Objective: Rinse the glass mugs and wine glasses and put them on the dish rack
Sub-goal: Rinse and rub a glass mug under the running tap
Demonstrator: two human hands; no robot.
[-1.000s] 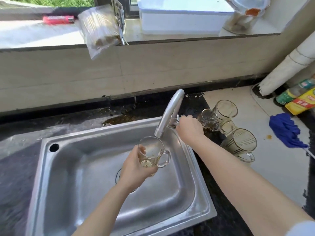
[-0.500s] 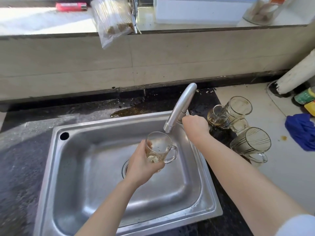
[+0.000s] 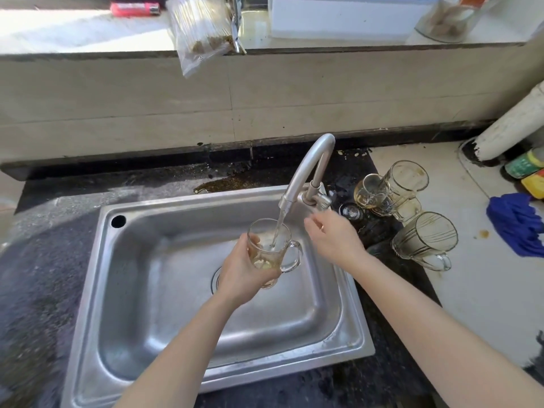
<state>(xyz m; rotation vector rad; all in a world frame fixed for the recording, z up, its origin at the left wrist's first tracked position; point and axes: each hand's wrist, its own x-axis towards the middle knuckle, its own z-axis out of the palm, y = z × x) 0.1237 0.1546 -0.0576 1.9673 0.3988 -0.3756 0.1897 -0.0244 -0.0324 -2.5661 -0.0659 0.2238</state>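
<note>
The left hand (image 3: 241,275) grips the mug (image 3: 266,251) under the running tap (image 3: 309,166), the right hand (image 3: 335,237) fingers apparently slack; wet glass could slip onto the sink (image 3: 164,290).

Dark counter (image 3: 53,260) — steel sink (image 3: 176,198), dirty glass mugs (image 3: 424,237), blue cloth (image 3: 515,222)

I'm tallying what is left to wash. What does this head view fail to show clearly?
Dish rack: none in the head view, outside the frame.
Glass mug base: covered by the left hand.
Right hand: fingertips motion-blurred near the tap lever.
Clustered glasses: overlapping, count unclear.
Bottles: cut by right edge.
</note>
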